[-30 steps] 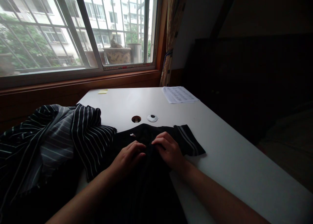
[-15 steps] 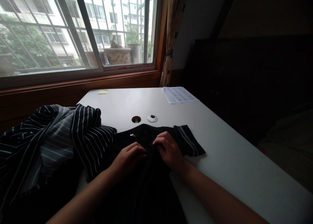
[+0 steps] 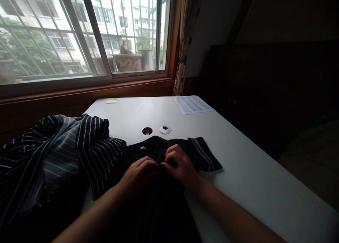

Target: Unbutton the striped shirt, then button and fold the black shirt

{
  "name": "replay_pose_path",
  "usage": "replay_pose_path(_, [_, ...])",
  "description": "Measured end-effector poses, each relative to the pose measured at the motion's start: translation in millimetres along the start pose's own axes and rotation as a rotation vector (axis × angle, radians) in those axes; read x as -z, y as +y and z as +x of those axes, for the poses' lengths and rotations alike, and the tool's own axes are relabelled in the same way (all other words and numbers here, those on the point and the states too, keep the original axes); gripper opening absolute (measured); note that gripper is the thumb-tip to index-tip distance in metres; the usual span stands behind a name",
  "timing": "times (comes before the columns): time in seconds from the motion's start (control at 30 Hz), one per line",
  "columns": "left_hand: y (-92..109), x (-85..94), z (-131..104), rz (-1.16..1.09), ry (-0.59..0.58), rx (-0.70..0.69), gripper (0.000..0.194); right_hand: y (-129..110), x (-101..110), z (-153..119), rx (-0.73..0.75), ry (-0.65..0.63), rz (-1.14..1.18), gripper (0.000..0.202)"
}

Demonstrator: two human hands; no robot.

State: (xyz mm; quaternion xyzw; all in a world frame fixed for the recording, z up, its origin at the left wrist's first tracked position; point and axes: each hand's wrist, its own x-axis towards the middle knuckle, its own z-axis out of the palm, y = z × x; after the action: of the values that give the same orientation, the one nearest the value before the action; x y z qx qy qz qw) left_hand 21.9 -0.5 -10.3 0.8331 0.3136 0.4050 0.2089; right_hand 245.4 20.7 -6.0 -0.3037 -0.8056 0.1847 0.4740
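A black short-sleeved garment [image 3: 164, 209] lies spread on the white table [image 3: 238, 165], its right sleeve [image 3: 203, 153] edged with grey stripes. Near its collar, a small white tag [image 3: 143, 148] shows. My left hand [image 3: 140, 171] is closed on the front of the garment, fingers curled into the dark cloth. Close beside it, my right hand [image 3: 181, 167] pinches cloth at the same spot, thumb and forefinger nearly meeting the left fingertips. The dark fabric hides whatever small detail lies between the fingers.
A black-and-white striped cloth [image 3: 97, 144] is heaped at the left. Behind the garment are a round hole [image 3: 147, 131] and its white cover [image 3: 164, 130]. Printed sheets [image 3: 195, 104] and a yellow note [image 3: 111, 100] lie toward the far edge, below a barred window.
My right thumb and fingers have shifted slightly left and down, closing toward my left fingertips. The left hand has barely moved, and the garment lies where it was.
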Motion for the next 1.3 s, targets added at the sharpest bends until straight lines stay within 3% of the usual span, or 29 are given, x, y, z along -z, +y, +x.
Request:
replay_pose_path(0.1, [-1.4,-1.1,-1.6,0.009,0.012,0.016,0.013,-0.3,0.0,0.2,0.026,-0.122,-0.004,0.011])
replay_pose_path(0.3, [-0.4,0.0,-1.4,0.038,0.072,-0.018,0.011,-0.6,1.4,0.5,0.055,-0.166,0.014,0.013])
replay_pose_path(0.6, [-0.5,-2.3,-3.2,0.187,0.179,-0.135,0.019,-5.7,6.2,2.6,0.064,-0.314,0.076,0.035])
replay_pose_path(0.87, [-0.9,1.7,-1.4,0.451,0.09,-0.078,0.037,-9.8,10.7,6.1,0.102,-0.293,0.061,0.017])
replay_pose_path(1.0, [-4.3,0.1,-1.9,0.522,0.082,-0.065,0.032,-8.8,12.2,4.3,0.057,-0.258,0.015,0.022])
replay_pose_path(1.17, [-9.5,-2.4,-0.9,0.603,0.001,0.024,0.009,-10.1,5.6,2.9,0.074,-0.328,0.051,0.03])
replay_pose_path(1.3, [-10.9,-3.4,0.8,0.643,-0.056,0.017,0.01,-9.2,-1.7,0.8,0.042,-0.325,0.083,0.026])
